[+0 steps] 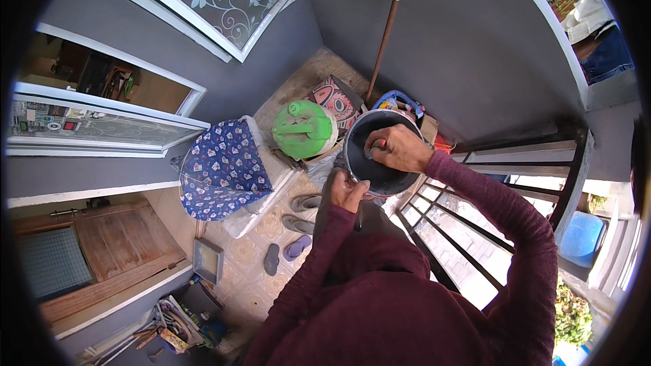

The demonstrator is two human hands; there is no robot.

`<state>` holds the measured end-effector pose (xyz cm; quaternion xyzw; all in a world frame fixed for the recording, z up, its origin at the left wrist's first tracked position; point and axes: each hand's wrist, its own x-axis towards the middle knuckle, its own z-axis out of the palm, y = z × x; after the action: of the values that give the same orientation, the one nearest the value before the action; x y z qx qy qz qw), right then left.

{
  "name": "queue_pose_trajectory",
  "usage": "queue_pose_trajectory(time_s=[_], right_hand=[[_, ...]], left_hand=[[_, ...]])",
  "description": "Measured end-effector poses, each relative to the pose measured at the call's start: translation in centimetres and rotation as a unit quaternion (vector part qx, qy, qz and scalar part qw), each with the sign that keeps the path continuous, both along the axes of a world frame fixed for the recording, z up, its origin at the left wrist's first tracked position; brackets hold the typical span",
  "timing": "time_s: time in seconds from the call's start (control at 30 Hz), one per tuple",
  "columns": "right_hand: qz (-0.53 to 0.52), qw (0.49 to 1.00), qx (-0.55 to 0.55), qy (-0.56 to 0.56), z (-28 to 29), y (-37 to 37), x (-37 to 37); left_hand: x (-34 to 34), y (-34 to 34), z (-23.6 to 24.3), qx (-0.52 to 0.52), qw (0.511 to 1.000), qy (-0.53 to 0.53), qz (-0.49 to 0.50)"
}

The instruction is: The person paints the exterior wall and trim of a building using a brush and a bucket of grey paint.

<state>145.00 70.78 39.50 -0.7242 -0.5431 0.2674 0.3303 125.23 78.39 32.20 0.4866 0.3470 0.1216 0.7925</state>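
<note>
A dark bucket (391,180) with a pale rim stands in front of me, tilted slightly, its inside dark grey. My left hand (348,194) is closed on the near left edge of the rim, thumb towards the opening. Over the opening, my right hand (401,151) is curled round a small object (382,143) with a red part and a greyish part. Most of that object is hidden by the fingers, so its kind cannot be made out. The bucket's bottom shows no clear contents.
Left of the bucket sits a green watering can (303,129). A cushioned seat (227,169) with blue patterned cloth stands farther left. A brown pole (384,47) leans on the grey wall. Slippers (296,248) lie on the tiles, and a metal gate (468,220) is at right.
</note>
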Motion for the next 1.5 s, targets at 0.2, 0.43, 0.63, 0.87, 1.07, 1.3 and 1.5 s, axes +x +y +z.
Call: queue_pose_trajectory(time_s=[0.2,0.43,0.63,0.87,1.07,1.3,1.5], right_hand=[[-0.176,0.937,-0.087,0.291,4.4,-0.1,2.2],[-0.291,0.847,0.017,0.444,6.6,-1.7,6.2],[-0.39,0.769,0.078,0.501,8.8,-3.2,8.1],[-0.501,0.665,0.184,0.522,11.9,-4.0,7.4],[-0.619,0.569,0.246,0.483,11.0,-5.7,3.8],[-0.633,0.432,0.389,0.511,7.3,-5.6,1.9],[-0.619,0.394,0.519,0.439,12.9,-8.5,4.2]], left_hand=[[0.5,1.5,-0.2,-0.015,1.0,0.009,0.014],[4.0,4.7,2.3,-0.039,0.999,-0.025,0.003],[8.3,8.3,4.2,-0.014,0.998,-0.02,-0.066],[13.1,12.0,7.8,-0.014,0.991,-0.037,-0.127],[16.4,13.0,8.9,-0.038,0.974,-0.012,-0.225],[18.9,12.5,7.6,-0.054,0.961,0.004,-0.272],[21.0,10.5,8.0,-0.076,0.954,-0.019,-0.289]])
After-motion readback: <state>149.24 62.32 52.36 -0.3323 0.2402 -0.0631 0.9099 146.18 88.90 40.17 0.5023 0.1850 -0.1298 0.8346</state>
